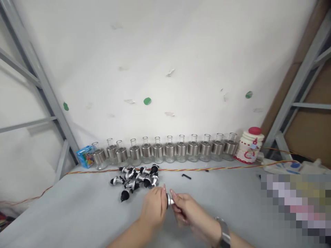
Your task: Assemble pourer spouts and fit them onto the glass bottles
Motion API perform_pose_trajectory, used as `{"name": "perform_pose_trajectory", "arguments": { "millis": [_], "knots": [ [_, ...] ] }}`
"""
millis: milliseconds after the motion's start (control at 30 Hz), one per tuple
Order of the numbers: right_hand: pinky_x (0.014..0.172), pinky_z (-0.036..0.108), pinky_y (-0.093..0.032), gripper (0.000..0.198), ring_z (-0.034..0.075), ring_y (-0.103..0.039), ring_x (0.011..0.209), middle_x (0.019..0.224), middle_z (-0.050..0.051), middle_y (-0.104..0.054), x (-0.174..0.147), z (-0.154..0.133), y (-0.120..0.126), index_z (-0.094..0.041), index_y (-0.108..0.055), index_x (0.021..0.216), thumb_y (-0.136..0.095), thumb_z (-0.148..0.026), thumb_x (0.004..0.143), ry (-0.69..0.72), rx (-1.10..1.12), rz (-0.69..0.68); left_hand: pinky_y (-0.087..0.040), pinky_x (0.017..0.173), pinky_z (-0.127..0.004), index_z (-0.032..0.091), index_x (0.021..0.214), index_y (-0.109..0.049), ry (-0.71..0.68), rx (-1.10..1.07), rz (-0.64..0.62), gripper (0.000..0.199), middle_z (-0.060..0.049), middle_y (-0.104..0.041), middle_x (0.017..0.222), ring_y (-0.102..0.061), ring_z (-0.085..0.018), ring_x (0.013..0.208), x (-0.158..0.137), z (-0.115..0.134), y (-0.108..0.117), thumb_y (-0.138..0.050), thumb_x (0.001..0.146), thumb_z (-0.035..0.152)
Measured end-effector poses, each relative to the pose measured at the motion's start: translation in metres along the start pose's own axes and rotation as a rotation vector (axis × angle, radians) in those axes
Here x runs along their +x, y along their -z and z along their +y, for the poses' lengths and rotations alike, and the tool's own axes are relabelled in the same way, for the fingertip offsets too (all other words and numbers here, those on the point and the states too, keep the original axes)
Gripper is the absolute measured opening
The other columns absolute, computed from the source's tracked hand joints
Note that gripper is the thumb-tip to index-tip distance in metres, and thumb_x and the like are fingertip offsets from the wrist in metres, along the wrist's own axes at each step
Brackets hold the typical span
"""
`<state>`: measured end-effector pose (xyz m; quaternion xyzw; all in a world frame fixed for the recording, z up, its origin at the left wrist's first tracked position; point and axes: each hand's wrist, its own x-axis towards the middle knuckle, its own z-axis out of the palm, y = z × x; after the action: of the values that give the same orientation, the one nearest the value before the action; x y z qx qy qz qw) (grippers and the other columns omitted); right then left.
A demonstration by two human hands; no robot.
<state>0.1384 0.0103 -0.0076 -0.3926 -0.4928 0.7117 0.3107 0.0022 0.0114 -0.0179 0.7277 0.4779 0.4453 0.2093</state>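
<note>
Both hands meet over the near middle of the grey table. Between them is a silver-and-black pour spout [169, 200], mostly covered by fingers. My left hand [154, 206] is closed around its black end. From the other side, my right hand [184, 206] pinches the silver end between thumb and fingers. A pile of similar pour spouts [139, 177], silver with black stoppers, lies just beyond my left hand. One black stopper [125, 195] sits nearest to me. Past my right hand lies a small black bent piece [186, 176].
Along the wall stands a row of glass bottles [170, 150] with steel sleeves. A blue box [86, 156] is at its left end, a white jar [249, 146] with a red lid at its right. A twisted red-yellow wire [181, 169] crosses the table [77, 206]; metal frames flank both sides.
</note>
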Motion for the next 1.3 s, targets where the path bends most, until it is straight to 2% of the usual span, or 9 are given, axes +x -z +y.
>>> {"name": "perform_pose_trajectory", "arguments": {
  "millis": [133, 300, 400, 533, 633, 767, 933, 1100, 1300],
  "knots": [
    [0.038, 0.02, -0.017, 0.044, 0.006, -0.011, 0.032, 0.031, -0.008, -0.026, 0.002, -0.013, 0.017, -0.02, -0.03, 0.048, -0.027, -0.039, 0.087, -0.278, 0.479, -0.271, -0.026, 0.05, -0.025, 0.021, 0.054, -0.036, 0.254, -0.269, -0.121, 0.044, 0.004, -0.032, 0.049, -0.032, -0.012, 0.048, 0.012, 0.004, -0.002, -0.024, 0.085, 0.049],
    [0.037, 0.02, -0.017, 0.046, 0.007, -0.013, 0.03, 0.029, -0.007, -0.027, 0.003, -0.014, 0.02, -0.019, -0.032, 0.046, -0.023, -0.037, 0.088, -0.201, 0.625, -0.279, -0.03, 0.051, -0.023, 0.019, 0.064, -0.041, 0.291, -0.374, -0.079, 0.039, 0.005, -0.038, 0.054, -0.037, -0.011, 0.051, 0.01, 0.009, -0.001, -0.025, 0.085, 0.049],
    [0.036, 0.019, -0.021, 0.048, 0.006, -0.018, 0.028, 0.029, -0.007, -0.031, 0.007, -0.007, 0.015, -0.019, -0.036, 0.047, -0.026, -0.044, 0.087, -0.147, 0.421, -0.158, -0.035, 0.062, -0.024, 0.02, 0.091, -0.047, 0.177, -0.251, -0.099, 0.026, 0.001, -0.051, 0.072, -0.046, -0.013, 0.065, 0.006, 0.01, 0.003, -0.042, 0.081, 0.044],
    [0.034, 0.02, -0.024, 0.057, 0.007, -0.032, 0.026, 0.035, -0.003, -0.045, 0.021, -0.003, 0.025, -0.017, -0.049, 0.051, -0.023, -0.058, 0.082, -0.007, -0.219, 0.06, -0.036, 0.062, -0.027, 0.022, 0.1, -0.05, 0.113, -0.039, -0.177, 0.029, -0.002, -0.056, 0.082, -0.049, -0.015, 0.064, 0.003, 0.005, 0.004, -0.046, 0.078, 0.041],
    [0.043, 0.023, -0.037, 0.057, 0.012, -0.051, 0.041, 0.049, 0.002, -0.057, 0.031, -0.013, 0.062, -0.017, -0.057, 0.063, -0.017, -0.051, 0.085, 0.196, -0.748, 0.468, -0.037, 0.056, -0.025, 0.022, 0.1, -0.047, 0.182, -0.073, -0.129, 0.029, -0.001, -0.055, 0.077, -0.049, -0.014, 0.061, 0.004, 0.001, 0.0, -0.045, 0.079, 0.043],
    [0.068, 0.029, -0.04, 0.015, 0.022, -0.057, 0.081, 0.077, 0.01, -0.063, 0.031, -0.03, 0.136, -0.016, -0.058, 0.071, -0.051, -0.029, 0.074, 0.209, -0.924, 0.809, -0.035, 0.042, -0.02, 0.022, 0.095, -0.042, 0.344, -0.289, -0.137, 0.031, 0.002, -0.051, 0.069, -0.051, -0.012, 0.056, 0.007, -0.002, -0.005, -0.045, 0.077, 0.047],
    [0.063, 0.031, -0.039, 0.015, 0.025, -0.058, 0.07, 0.059, 0.009, -0.06, 0.027, -0.026, 0.19, -0.017, -0.055, 0.047, -0.064, -0.021, 0.058, 0.056, -1.021, 0.919, -0.032, 0.031, -0.016, 0.019, 0.09, -0.042, 0.441, -0.456, -0.181, 0.037, 0.004, -0.05, 0.059, -0.051, -0.011, 0.047, 0.007, -0.006, -0.012, -0.046, 0.075, 0.052],
    [0.069, 0.028, -0.04, 0.014, 0.022, -0.058, 0.077, 0.08, 0.01, -0.062, 0.039, -0.011, 0.19, -0.015, -0.061, 0.068, -0.064, -0.026, 0.06, 0.107, -1.026, 0.955, -0.031, 0.029, -0.016, 0.018, 0.083, -0.045, 0.524, -0.548, -0.195, 0.042, 0.005, -0.051, 0.053, -0.05, -0.009, 0.04, 0.01, -0.007, -0.013, -0.049, 0.069, 0.057],
    [0.072, 0.03, -0.038, 0.006, 0.022, -0.055, 0.078, 0.073, 0.009, -0.06, 0.041, -0.011, 0.181, -0.016, -0.055, 0.058, -0.056, -0.017, 0.064, 0.24, -0.938, 0.895, -0.03, 0.03, -0.016, 0.018, 0.074, -0.047, 0.601, -0.609, -0.2, 0.044, 0.004, -0.052, 0.049, -0.05, -0.009, 0.037, 0.015, -0.006, -0.011, -0.049, 0.067, 0.061]
  ]
}}
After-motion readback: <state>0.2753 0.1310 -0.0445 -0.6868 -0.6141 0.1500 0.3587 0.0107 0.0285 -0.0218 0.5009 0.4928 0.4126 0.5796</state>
